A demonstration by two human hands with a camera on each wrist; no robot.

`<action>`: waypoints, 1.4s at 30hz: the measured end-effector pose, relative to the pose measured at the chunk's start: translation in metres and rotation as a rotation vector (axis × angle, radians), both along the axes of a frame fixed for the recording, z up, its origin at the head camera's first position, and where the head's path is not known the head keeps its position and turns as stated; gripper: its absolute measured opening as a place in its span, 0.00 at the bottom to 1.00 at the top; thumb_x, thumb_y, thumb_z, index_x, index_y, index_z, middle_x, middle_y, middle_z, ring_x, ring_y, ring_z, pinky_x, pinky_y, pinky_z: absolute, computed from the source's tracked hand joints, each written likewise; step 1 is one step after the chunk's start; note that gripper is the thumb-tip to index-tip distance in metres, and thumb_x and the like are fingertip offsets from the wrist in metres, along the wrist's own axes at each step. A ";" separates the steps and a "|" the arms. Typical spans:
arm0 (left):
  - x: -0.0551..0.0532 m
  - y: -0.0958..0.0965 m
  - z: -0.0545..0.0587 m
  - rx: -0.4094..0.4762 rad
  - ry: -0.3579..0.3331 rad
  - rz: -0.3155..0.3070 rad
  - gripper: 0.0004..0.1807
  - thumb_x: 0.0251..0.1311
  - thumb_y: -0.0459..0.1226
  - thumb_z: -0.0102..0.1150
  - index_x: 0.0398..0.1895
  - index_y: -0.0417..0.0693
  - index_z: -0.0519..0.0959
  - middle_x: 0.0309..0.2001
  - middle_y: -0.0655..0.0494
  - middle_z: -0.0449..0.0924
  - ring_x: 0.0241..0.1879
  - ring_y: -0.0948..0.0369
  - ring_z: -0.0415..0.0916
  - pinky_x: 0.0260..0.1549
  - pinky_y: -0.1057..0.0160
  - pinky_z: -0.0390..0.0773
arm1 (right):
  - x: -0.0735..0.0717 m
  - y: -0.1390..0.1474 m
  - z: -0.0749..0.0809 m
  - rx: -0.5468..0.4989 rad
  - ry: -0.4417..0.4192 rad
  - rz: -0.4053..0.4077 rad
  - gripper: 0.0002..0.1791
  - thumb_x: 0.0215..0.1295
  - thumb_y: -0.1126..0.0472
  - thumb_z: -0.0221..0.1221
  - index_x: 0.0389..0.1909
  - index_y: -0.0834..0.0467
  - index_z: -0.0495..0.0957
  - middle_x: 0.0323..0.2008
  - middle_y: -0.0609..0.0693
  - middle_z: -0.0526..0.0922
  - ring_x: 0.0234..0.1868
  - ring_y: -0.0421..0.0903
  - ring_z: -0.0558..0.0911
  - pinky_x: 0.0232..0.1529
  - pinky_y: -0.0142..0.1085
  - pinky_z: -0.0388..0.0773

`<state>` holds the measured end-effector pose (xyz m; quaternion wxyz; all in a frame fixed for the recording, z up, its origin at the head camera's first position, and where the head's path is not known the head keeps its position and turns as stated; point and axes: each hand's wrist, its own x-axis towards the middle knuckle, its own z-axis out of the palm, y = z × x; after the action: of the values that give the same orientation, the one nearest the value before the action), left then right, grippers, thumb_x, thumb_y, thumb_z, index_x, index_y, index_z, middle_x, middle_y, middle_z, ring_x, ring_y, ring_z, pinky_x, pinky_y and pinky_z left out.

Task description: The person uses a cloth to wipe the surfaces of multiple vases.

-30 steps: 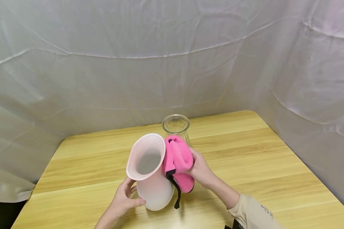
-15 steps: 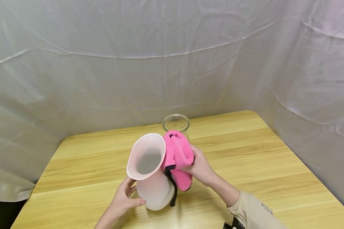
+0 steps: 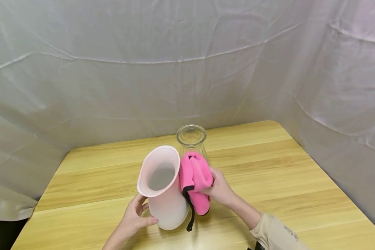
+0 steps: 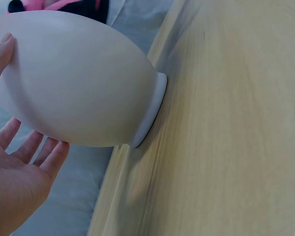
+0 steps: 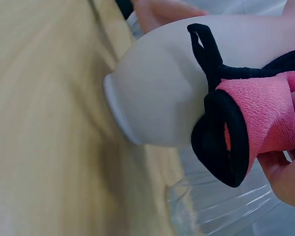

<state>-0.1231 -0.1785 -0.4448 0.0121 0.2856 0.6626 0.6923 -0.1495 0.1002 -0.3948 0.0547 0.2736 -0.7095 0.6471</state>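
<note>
A pale pink-to-white vase (image 3: 170,210) with a wide flared mouth stands on the wooden table, its foot on the surface in both wrist views. My left hand (image 3: 133,216) holds its left side, thumb at the front and fingers behind. Bunched in my right hand (image 3: 220,187) is a folded pink cloth (image 3: 196,173) with black edging and a hanging black loop (image 5: 206,49). The cloth lies against the vase's right side. In the right wrist view, my right fingers (image 5: 285,172) grip the cloth; some of them are hidden by it.
A clear glass vase (image 3: 191,136) stands just behind the cloth, partly covered by it. The wooden table (image 3: 268,180) reaches back to grey hanging sheeting (image 3: 162,86), which also closes off both sides.
The pink cloth in my right hand first rises along the vase's side, then slides down lower than before, uncovering more of the glass vase. My left hand and the pale vase stay put.
</note>
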 end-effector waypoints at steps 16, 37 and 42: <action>0.002 0.000 0.002 0.001 0.018 0.009 0.43 0.38 0.26 0.68 0.63 0.42 0.61 0.61 0.59 0.65 0.59 0.66 0.63 0.52 0.67 0.72 | 0.010 0.009 -0.058 0.028 -0.135 0.048 0.25 0.48 0.71 0.64 0.50 0.70 0.70 0.43 0.63 0.78 0.43 0.37 0.76 0.49 0.32 0.75; 0.006 0.001 0.003 -0.048 0.037 0.042 0.44 0.37 0.24 0.65 0.63 0.37 0.59 0.59 0.57 0.66 0.56 0.65 0.64 0.52 0.66 0.72 | 0.020 0.028 -0.043 -0.075 -0.320 -0.080 0.33 0.46 0.69 0.65 0.55 0.72 0.65 0.46 0.50 0.77 0.46 0.37 0.76 0.51 0.29 0.73; 0.013 0.006 0.004 -0.103 0.049 0.117 0.46 0.35 0.24 0.66 0.64 0.39 0.58 0.56 0.55 0.66 0.55 0.64 0.64 0.52 0.65 0.71 | 0.023 0.043 -0.037 -0.042 -0.318 -0.150 0.31 0.46 0.70 0.65 0.53 0.71 0.67 0.43 0.45 0.78 0.44 0.38 0.76 0.49 0.29 0.74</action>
<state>-0.1099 -0.1726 -0.4405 -0.0299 0.2625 0.7130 0.6494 -0.1261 0.1436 -0.4316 -0.0044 0.1131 -0.7141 0.6908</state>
